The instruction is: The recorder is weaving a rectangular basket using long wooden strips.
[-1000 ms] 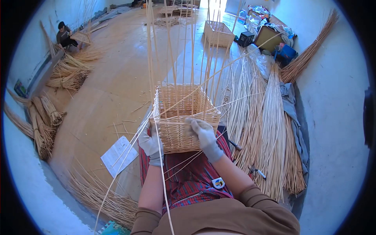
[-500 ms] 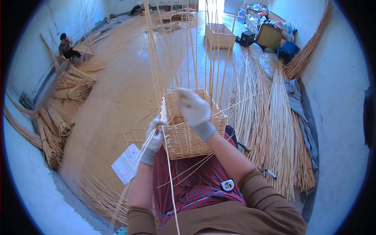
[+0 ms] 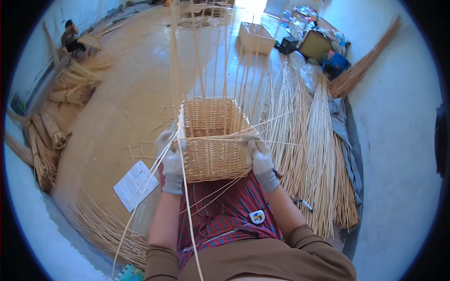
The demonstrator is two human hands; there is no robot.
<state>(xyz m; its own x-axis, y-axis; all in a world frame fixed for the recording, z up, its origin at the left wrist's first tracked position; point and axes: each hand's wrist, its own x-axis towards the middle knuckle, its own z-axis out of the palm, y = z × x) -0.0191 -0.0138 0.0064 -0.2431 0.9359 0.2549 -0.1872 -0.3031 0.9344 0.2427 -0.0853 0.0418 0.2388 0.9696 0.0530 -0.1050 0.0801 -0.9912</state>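
A square wicker basket (image 3: 215,161) sits over my lap, its opening tilted upward and away from me. Tall, thin upright rods (image 3: 199,75) rise from its rim. In a pale work glove, my left hand (image 3: 172,154) is closed at the near left corner, on the basket's edge and the rods there. From beside that hand long pale weaving rods (image 3: 186,196) trail down toward me. My right hand (image 3: 259,157), gloved too, has its fingers curled over the near right corner of the rim, where a few rod ends stick out to the right.
Long bundles of peeled rods (image 3: 316,154) lie along the right. A paper sheet (image 3: 136,185) and loose rods (image 3: 112,234) are at left. A tape measure (image 3: 257,217) rests on my apron. Farther off stand another basket (image 3: 256,40) and a seated person (image 3: 72,40).
My right hand has come down from above the basket's opening to its near right corner. The basket is turned squarer to me, and the view has shifted. My left hand stays at the left corner.
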